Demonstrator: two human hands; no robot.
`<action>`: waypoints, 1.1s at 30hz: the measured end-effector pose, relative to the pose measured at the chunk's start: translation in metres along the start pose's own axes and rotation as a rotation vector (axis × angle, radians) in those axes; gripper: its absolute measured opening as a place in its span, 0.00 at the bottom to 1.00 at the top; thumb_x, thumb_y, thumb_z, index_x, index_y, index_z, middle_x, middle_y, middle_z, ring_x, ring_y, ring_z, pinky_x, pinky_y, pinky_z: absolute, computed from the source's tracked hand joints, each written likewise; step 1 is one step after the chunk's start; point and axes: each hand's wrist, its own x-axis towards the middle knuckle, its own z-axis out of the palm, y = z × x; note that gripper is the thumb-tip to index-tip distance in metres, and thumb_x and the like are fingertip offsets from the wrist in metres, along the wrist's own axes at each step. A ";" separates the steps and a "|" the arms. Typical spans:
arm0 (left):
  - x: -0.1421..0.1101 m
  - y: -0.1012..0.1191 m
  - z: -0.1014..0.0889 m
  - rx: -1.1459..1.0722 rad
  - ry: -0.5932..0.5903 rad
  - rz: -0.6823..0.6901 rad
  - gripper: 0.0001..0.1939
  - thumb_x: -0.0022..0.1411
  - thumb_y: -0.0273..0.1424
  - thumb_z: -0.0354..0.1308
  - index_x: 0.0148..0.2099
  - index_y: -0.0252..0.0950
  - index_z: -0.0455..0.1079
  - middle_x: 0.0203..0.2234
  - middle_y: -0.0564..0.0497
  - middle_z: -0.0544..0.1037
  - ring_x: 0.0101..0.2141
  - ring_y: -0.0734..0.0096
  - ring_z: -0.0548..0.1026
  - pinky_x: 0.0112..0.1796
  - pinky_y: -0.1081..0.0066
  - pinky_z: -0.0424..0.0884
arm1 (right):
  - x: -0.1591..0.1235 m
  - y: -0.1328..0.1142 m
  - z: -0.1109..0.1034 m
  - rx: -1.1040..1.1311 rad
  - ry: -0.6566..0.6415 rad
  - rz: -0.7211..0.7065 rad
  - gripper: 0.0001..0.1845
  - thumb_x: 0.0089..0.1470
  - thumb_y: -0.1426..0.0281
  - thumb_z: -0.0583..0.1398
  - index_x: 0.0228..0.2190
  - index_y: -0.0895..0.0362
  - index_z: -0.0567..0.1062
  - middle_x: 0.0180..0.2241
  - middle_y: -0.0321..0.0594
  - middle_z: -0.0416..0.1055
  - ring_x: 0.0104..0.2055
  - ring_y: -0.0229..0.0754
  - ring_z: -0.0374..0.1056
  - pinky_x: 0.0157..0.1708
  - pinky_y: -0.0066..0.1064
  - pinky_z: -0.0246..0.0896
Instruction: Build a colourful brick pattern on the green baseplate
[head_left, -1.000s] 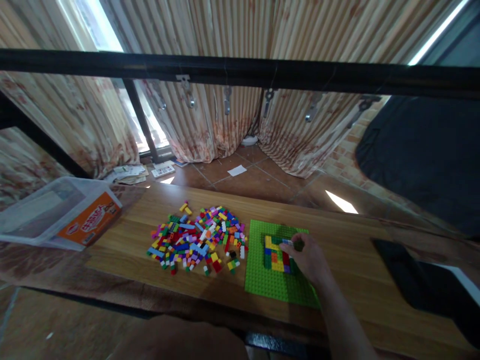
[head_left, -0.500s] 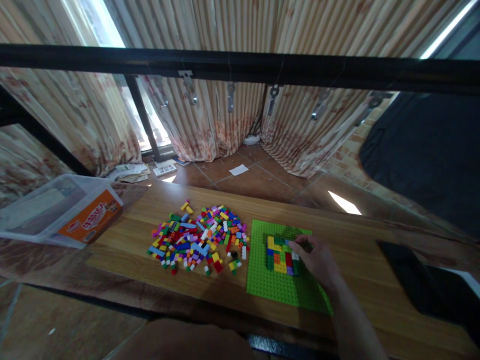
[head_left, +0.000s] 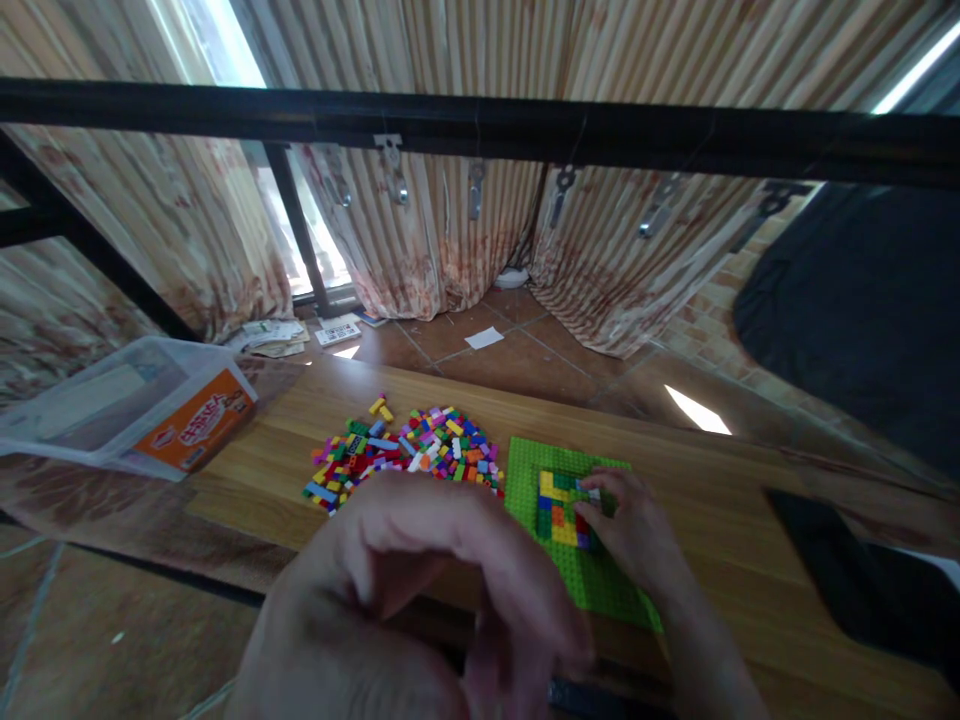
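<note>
Small toy bricks form a compact multicoloured block (head_left: 559,512) on a green studded baseplate (head_left: 523,460). My right hand (head_left: 626,515) reaches over the block's right side. Its thumb and index finger close around a pale brick (head_left: 595,495) at the upper right of the block; part of it is hidden by the fingers. My left hand (head_left: 390,600) fills the lower middle of the view, close to the camera and slightly blurred. Its fingers are loosely curled with a gap between them, and nothing shows in them. It covers the near part of a loose brick pile (head_left: 450,440).
A clear plastic box (head_left: 120,420) with an orange label stands at the table's left end. A black flat object (head_left: 821,560) lies at the right. Beyond the wooden table (head_left: 697,480) are a dark rail (head_left: 450,120), curtains and papers on the floor.
My left hand has come into view from below, over the near table edge. My right hand stays at the block, its thumb lower and farther from the index finger. The view has shifted slightly.
</note>
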 end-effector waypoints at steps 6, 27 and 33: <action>0.039 -0.034 -0.033 -0.007 0.122 -0.108 0.14 0.61 0.36 0.60 0.46 0.32 0.73 0.28 0.50 0.75 0.23 0.79 0.69 0.25 0.78 0.65 | -0.003 -0.003 -0.003 -0.076 -0.010 -0.049 0.08 0.49 0.62 0.62 0.29 0.53 0.76 0.44 0.45 0.71 0.48 0.52 0.64 0.50 0.48 0.60; 0.058 -0.149 -0.006 0.743 0.295 -0.580 0.22 0.60 0.28 0.51 0.57 0.32 0.65 0.46 0.43 0.77 0.43 0.65 0.76 0.45 0.69 0.70 | 0.000 -0.001 -0.009 -0.035 -0.102 -0.043 0.08 0.47 0.63 0.62 0.28 0.54 0.75 0.48 0.46 0.68 0.51 0.53 0.62 0.51 0.48 0.58; 0.058 -0.149 -0.006 0.747 0.275 -0.575 0.23 0.60 0.29 0.51 0.58 0.32 0.64 0.48 0.43 0.76 0.45 0.63 0.75 0.46 0.68 0.70 | -0.003 -0.002 -0.011 -0.126 -0.072 -0.028 0.10 0.46 0.61 0.63 0.29 0.54 0.75 0.45 0.46 0.70 0.50 0.54 0.63 0.50 0.48 0.59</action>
